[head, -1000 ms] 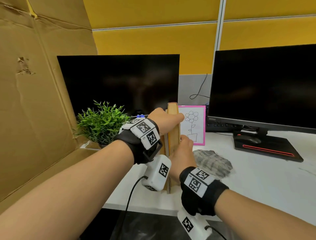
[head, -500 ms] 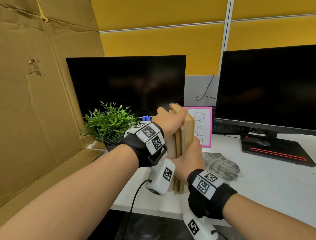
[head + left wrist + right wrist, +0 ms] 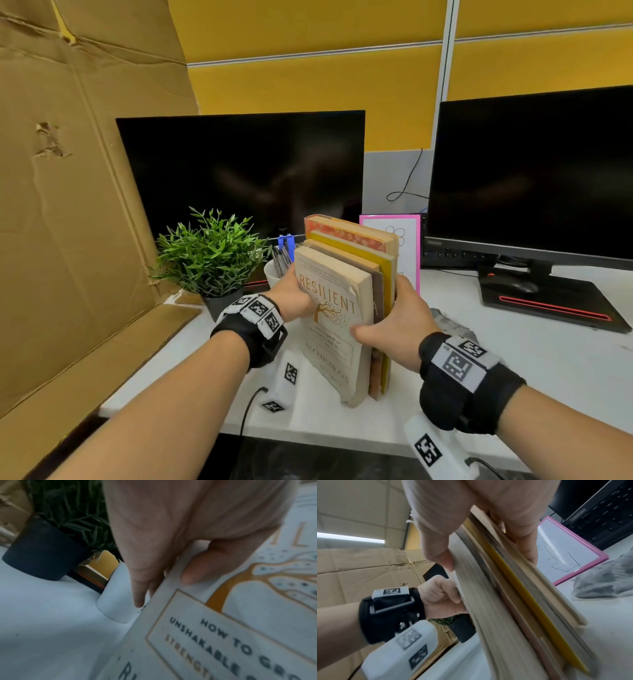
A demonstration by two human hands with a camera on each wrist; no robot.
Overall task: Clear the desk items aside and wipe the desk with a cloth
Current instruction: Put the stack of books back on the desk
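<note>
Books tipped since a second ago: the stack stood edge-on to me, now it leans left with the pale front cover facing up and its bottom edge on the desk, near the front. My left hand curls round the spine side, thumb on the cover. My right hand pinches the fore-edges, thumb in front and fingers behind. Stack gathered as one, so I judge it ready to shift aside. Plant and white cup sit just left; grey cloth lies untouched to the right.
</note>
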